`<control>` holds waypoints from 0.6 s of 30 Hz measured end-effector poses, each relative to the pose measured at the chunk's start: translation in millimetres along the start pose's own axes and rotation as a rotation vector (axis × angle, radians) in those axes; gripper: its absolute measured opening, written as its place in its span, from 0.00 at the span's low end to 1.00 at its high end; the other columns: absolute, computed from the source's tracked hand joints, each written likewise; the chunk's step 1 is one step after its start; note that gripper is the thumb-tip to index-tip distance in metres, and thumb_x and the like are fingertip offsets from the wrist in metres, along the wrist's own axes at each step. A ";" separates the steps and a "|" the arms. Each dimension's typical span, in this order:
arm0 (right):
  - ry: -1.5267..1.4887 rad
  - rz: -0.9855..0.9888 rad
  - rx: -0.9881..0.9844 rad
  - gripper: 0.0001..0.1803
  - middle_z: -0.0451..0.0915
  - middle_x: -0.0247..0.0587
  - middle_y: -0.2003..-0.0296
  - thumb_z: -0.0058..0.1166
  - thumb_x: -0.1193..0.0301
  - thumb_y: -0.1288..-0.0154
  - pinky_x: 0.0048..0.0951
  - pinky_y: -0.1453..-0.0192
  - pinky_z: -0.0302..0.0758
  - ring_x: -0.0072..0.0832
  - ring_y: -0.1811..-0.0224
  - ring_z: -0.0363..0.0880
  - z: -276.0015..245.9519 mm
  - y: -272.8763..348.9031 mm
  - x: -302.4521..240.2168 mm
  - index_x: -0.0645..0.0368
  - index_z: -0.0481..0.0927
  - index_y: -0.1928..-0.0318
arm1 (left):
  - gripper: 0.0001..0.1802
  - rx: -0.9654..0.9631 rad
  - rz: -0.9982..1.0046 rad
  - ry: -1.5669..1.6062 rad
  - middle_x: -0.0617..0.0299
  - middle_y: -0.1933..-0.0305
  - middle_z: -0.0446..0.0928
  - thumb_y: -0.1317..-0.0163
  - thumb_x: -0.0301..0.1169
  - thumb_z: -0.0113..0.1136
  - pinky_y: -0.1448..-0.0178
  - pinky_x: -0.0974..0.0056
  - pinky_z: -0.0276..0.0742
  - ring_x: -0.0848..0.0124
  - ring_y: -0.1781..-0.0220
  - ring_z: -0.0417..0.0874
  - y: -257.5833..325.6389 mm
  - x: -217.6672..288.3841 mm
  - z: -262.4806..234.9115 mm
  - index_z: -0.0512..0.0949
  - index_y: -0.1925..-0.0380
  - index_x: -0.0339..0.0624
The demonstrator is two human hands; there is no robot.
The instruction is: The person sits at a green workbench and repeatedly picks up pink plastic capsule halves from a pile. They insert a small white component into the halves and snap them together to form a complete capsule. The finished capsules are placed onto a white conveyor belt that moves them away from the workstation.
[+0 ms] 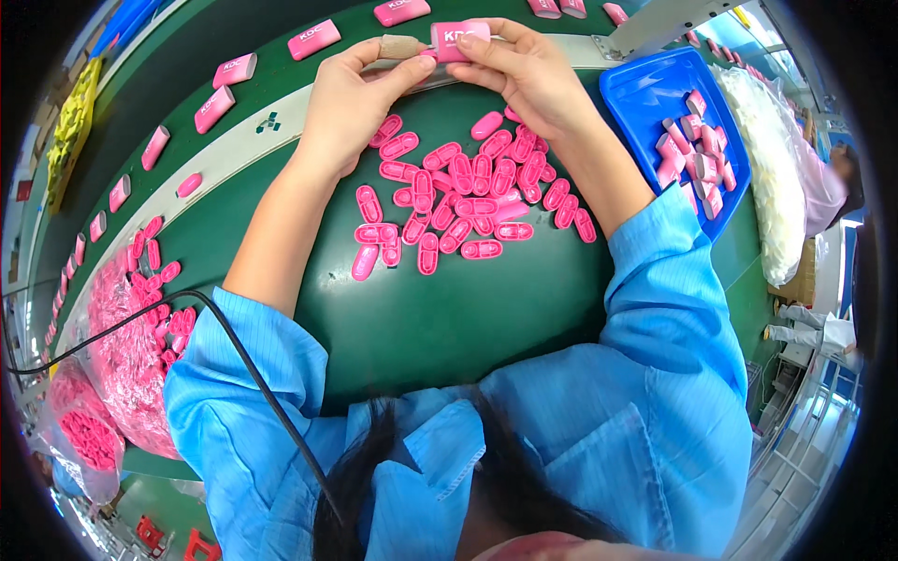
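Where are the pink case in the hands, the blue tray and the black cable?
pink case [458,42], head view, its front face.
blue tray [645,93], head view, bare floor.
black cable [234,346], head view, mid-run over the sleeve.

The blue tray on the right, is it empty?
No, the blue tray holds a heap of small pink pieces toward its right side.

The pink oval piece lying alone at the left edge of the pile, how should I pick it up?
Pinch the pink oval piece across its narrow sides, coming from above. It lies flat on the green table, and its left side is free of the pile.
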State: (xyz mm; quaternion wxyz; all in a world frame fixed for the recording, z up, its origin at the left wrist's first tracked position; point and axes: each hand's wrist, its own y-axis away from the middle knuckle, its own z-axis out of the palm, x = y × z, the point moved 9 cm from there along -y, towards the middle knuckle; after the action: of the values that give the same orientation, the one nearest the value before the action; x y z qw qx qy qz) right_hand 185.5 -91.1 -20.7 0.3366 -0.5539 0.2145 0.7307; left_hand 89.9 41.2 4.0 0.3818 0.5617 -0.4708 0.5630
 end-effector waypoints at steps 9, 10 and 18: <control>0.420 -0.118 0.045 0.17 0.84 0.43 0.57 0.62 0.74 0.35 0.22 0.52 0.82 0.25 0.58 0.84 3.1 7.2 -14.4 0.64 0.75 0.48 | 0.21 0.023 -0.064 0.057 0.50 0.44 0.78 0.27 0.32 0.53 0.39 0.68 0.80 0.67 0.47 0.83 -2.1 -6.3 2.5 0.72 0.40 0.29; 0.417 -0.147 0.062 0.17 0.84 0.43 0.58 0.62 0.74 0.35 0.22 0.52 0.82 0.25 0.58 0.84 7.7 7.8 -16.0 0.64 0.75 0.48 | 0.22 0.013 -0.054 0.036 0.49 0.40 0.75 0.26 0.32 0.50 0.39 0.67 0.80 0.65 0.47 0.84 -2.1 -8.5 5.1 0.70 0.38 0.28; 0.184 -0.116 0.039 0.11 0.83 0.38 0.63 0.59 0.77 0.34 0.21 0.58 0.79 0.21 0.62 0.82 10.0 7.8 -20.7 0.64 0.75 0.52 | 0.18 -0.024 -0.082 0.099 0.55 0.50 0.82 0.31 0.29 0.58 0.42 0.68 0.81 0.71 0.51 0.85 -2.3 -6.0 0.9 0.75 0.44 0.32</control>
State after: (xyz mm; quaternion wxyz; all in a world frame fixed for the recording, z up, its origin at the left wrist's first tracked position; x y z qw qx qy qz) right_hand 176.5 -94.8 1.5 0.3681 -0.6234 0.2262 0.6517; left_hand 92.8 41.5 -1.7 0.4340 0.5475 -0.4346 0.5683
